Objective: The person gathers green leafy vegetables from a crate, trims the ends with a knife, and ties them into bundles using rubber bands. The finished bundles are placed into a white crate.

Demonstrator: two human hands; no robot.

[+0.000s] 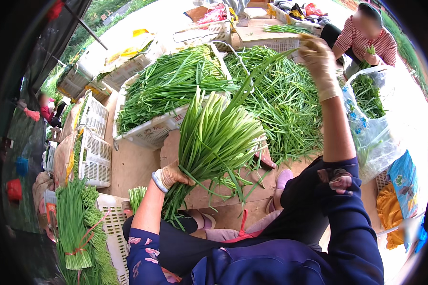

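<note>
My gloved left hand point(174, 177) grips a thick bunch of garlic chives point(217, 139) low on its green leaves. The pale stem ends fan upward and to the right over my lap. Up at the right, my gloved right hand point(317, 66) is raised with its fingers closed on a few chive leaves point(267, 69), which stretch from near the bunch to that hand. Behind the bunch lies a big heap of loose chives point(281, 107). A brown riveted handle point(265, 161) shows on the board below it; the rest of that tool is hidden.
A white plastic crate point(149, 131) full of chives stands ahead on the left. Tied bundles point(75, 228) lie on a crate point(116, 228) at lower left. A plastic bag point(372, 139) of chives is at my right. One person point(365, 39) sits beyond it, another point(50, 108) far left.
</note>
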